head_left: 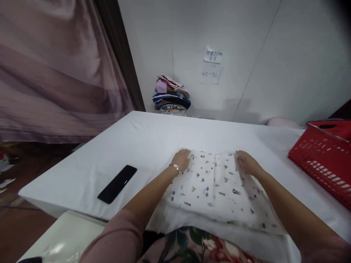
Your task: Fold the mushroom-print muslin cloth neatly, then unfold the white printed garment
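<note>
A white cloth (211,182) printed with small grey, green and red figures lies on the white-covered table, its near part reaching the table's front edge. A fold line runs down its middle. At its far left corner my left hand (181,159), with a silver bracelet on the wrist, has its fingers closed on the edge. My right hand (246,162) pinches the far right corner between thumb and fingers. The fingertips of both hands are partly hidden by the cloth and the hands themselves.
A black phone (117,183) lies on the table (153,131) to the left. On the right stands a red plastic basket (323,160) with a metal handle. Folded clothes (172,93) are stacked against the wall behind. A pink curtain (55,73) hangs at left.
</note>
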The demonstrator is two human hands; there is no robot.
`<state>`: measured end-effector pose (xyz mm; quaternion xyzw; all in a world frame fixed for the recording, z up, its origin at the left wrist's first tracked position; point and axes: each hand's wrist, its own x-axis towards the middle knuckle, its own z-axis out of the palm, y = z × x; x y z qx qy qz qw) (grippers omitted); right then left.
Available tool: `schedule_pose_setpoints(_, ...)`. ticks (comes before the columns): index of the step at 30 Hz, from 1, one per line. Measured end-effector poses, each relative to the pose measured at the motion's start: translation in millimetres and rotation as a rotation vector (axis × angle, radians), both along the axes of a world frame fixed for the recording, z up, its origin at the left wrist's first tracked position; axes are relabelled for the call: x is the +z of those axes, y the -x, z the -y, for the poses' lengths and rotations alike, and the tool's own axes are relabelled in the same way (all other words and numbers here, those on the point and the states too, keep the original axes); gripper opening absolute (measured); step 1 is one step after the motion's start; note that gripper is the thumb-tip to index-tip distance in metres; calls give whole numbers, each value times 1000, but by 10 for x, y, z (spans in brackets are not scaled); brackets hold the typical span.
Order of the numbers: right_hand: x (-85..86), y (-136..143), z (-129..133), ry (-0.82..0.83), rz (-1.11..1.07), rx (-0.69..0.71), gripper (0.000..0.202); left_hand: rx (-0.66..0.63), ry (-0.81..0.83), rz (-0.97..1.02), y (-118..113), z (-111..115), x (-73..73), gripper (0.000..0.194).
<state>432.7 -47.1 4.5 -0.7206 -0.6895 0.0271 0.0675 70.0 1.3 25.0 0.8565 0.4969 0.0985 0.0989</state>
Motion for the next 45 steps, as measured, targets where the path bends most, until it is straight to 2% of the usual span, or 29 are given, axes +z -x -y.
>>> schedule_pose_setpoints(3,11,-5,-247,96,83,13,49,-58,-23,-67,-238,-254,-137,45)
schedule_pose_setpoints(7,99,-8,-212,70,127,79,38,-92,9,-147,-377,-437,-268,49)
schedule_pose_setpoints(11,232,17,85,-123,231,210,27,-94,-20,-138,-374,-454,-310,46)
schedule_pose_setpoints(16,356,145,578,-421,232,415,24,-114,-70,-117,-326,-393,-264,45)
schedule_pose_setpoints(19,360,258,874,-488,200,499,25,-131,-142,-112,-280,-333,-193,45)
schedule_pose_setpoints(22,342,346,1160,-525,155,557,26,-182,-197,-140,-180,-232,-94,31)
schedule_pose_setpoints(26,335,399,1522,-532,117,531,25,-304,-248,-89,62,-1,49,16)
schedule_pose_setpoints(30,256,394,1813,-505,70,476,25,-432,-231,-9,373,376,167,22)
schedule_pose_setpoints(33,111,344,1942,-408,107,358,33,-423,-156,-64,569,723,206,24)
schedule_pose_setpoints(37,-80,210,2004,-218,162,239,44,-363,-60,-100,694,1077,168,33)
schedule_pose_setpoints(41,-157,47,1996,-204,186,157,45,-201,-21,-82,710,1158,90,50)
schedule_pose_setpoints(43,-157,-45,1956,-188,182,151,43,-128,19,-109,707,1089,70,44)
schedule_pose_setpoints(45,-130,-148,1850,-144,165,130,41,-57,63,-163,687,934,80,28)
